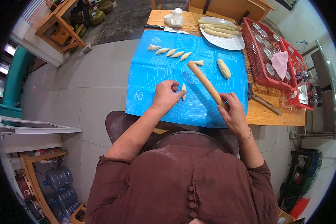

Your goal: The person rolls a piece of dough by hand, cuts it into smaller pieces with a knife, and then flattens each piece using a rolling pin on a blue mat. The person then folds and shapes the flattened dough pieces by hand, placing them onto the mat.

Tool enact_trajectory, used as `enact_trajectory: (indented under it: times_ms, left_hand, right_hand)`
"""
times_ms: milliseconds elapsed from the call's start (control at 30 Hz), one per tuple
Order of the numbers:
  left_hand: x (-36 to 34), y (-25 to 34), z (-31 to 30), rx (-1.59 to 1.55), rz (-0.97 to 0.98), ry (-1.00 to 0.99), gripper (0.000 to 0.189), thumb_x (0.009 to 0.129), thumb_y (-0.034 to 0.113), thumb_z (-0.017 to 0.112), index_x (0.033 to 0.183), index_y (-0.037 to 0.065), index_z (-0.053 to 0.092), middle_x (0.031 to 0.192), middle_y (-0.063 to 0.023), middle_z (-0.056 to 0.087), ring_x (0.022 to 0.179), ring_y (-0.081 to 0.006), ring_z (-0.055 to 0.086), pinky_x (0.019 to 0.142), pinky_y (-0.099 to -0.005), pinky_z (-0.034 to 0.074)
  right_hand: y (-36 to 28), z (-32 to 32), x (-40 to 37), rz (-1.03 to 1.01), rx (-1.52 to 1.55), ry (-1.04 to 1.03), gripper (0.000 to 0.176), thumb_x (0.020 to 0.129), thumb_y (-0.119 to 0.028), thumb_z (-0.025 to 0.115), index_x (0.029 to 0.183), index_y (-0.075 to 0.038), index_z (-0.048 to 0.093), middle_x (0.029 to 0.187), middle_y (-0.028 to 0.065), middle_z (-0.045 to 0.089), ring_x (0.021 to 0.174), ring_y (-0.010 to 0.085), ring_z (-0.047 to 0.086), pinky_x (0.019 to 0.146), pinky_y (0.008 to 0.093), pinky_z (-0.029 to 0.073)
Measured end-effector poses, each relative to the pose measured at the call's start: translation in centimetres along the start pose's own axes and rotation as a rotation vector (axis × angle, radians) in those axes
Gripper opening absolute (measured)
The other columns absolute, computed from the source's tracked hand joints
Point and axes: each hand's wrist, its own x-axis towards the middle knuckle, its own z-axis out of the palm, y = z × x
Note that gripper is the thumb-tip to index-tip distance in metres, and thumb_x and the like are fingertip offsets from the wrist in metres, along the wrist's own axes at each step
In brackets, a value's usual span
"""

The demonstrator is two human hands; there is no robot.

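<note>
On the blue mat point(145, 74), my left hand point(168, 95) has its fingers curled, with the thumb and a fingertip at a small dough piece point(184, 92). My right hand point(233, 112) is wrapped round the lower end of a wooden rolling pin point(205, 83), which slants up and to the left over the mat. Several cut dough pieces point(171, 52) lie in a row toward the mat's far left. One more piece point(199, 63) sits just beyond the pin's tip. A thicker dough lump point(223, 69) rests on the right of the mat.
Long dough strips lie on a white plate point(227, 45) at the back. A knife point(166, 28) and a plastic bag point(174, 18) are behind the mat. Right of it stand a red basket point(254, 56) of glass jars and a wooden-handled tool point(264, 100).
</note>
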Motion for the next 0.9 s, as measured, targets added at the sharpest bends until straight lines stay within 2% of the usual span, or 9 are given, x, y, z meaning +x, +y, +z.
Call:
enact_trajectory:
  times_ms: [133,267,333,433,533,567,600,767,900]
  left_hand:
    - [0.0,0.1,0.0,-0.03,-0.034,-0.032,0.037,0.08,0.01,0.074,0.108,-0.009,0.062,0.079,-0.0129,0.067,0.063,-0.0141,0.066,0.05,-0.0273,0.054]
    - [-0.1,-0.7,-0.5,-0.166,-0.087,0.014,0.031,0.079,0.01,0.073,0.102,-0.008,0.064,0.085,-0.0148,0.067,0.063,-0.0153,0.066,0.054,-0.0287,0.053]
    - [0.2,-0.9,-1.8,-0.045,0.245,0.341,0.024,0.079,0.009,0.071,0.098,-0.005,0.066,0.086,-0.0135,0.067,0.062,-0.015,0.064,0.054,-0.0293,0.051]
    - [-0.4,1.5,-4.8,0.049,0.419,0.543,0.016,0.079,0.009,0.071,0.091,-0.002,0.067,0.084,-0.0128,0.065,0.059,-0.0179,0.06,0.055,-0.0309,0.05]
    - [-0.6,2.1,-4.9,0.187,0.518,0.405,0.016,0.082,0.011,0.072,0.091,-0.001,0.066,0.078,-0.0092,0.063,0.059,-0.0123,0.056,0.058,-0.0278,0.049]
    - [-0.7,2.3,-4.1,0.268,0.494,0.33,0.023,0.079,0.017,0.076,0.087,-0.002,0.067,0.08,-0.0139,0.065,0.063,-0.0191,0.061,0.06,-0.0321,0.051]
    - [-0.5,2.3,-3.1,0.268,0.492,0.331,0.023,0.079,0.017,0.076,0.087,-0.002,0.067,0.08,-0.0139,0.065,0.063,-0.0191,0.061,0.06,-0.0321,0.051]
    - [1.1,1.2,1.5,0.572,0.253,0.086,0.041,0.071,0.028,0.081,0.091,-0.005,0.066,0.086,-0.0223,0.066,0.082,-0.0379,0.065,0.074,-0.0449,0.051]
    - [1.5,0.5,2.7,0.564,0.292,0.136,0.042,0.071,0.027,0.081,0.093,-0.005,0.065,0.086,-0.0233,0.066,0.084,-0.0392,0.064,0.077,-0.0459,0.05]
  right_hand:
    - [-0.9,0.4,0.6,-0.007,0.0,-0.043,0.035,0.082,-0.006,0.067,0.116,-0.002,0.059,0.096,0.0144,0.055,0.084,0.0316,0.06,0.074,0.0385,0.049]
    - [-1.4,0.8,1.3,-0.046,-0.001,-0.051,0.034,0.083,-0.006,0.066,0.116,-0.003,0.059,0.098,0.0142,0.055,0.086,0.0333,0.06,0.075,0.0406,0.05]
    - [-1.5,1.0,1.7,-0.062,-0.017,-0.067,0.034,0.083,-0.006,0.066,0.116,-0.004,0.059,0.098,0.0145,0.055,0.087,0.0335,0.06,0.075,0.0411,0.05]
    - [-1.4,1.2,1.9,-0.072,-0.039,-0.089,0.033,0.083,-0.006,0.066,0.116,-0.004,0.059,0.1,0.0151,0.055,0.088,0.0343,0.06,0.076,0.0418,0.05]
    - [-0.8,1.5,2.2,-0.057,-0.052,-0.037,0.033,0.083,-0.006,0.066,0.116,-0.004,0.059,0.1,0.0151,0.055,0.088,0.0345,0.06,0.076,0.0416,0.049]
    - [-0.5,1.4,2.2,-0.045,-0.059,0.021,0.033,0.083,-0.005,0.066,0.116,-0.003,0.059,0.1,0.015,0.055,0.087,0.0341,0.06,0.077,0.041,0.049]
    - [-0.5,1.0,2.3,-0.045,-0.058,0.019,0.033,0.083,-0.005,0.066,0.116,-0.003,0.059,0.1,0.015,0.055,0.087,0.0341,0.06,0.077,0.041,0.049]
    - [-0.6,-0.7,2.0,-0.025,-0.004,0.119,0.035,0.082,-0.002,0.066,0.117,-0.001,0.059,0.097,0.0142,0.054,0.084,0.0308,0.058,0.075,0.0375,0.048]
    - [0.4,-1.1,0.6,-0.006,0.003,0.13,0.035,0.081,-0.002,0.067,0.116,-0.002,0.059,0.096,0.014,0.053,0.082,0.03,0.057,0.074,0.037,0.048]
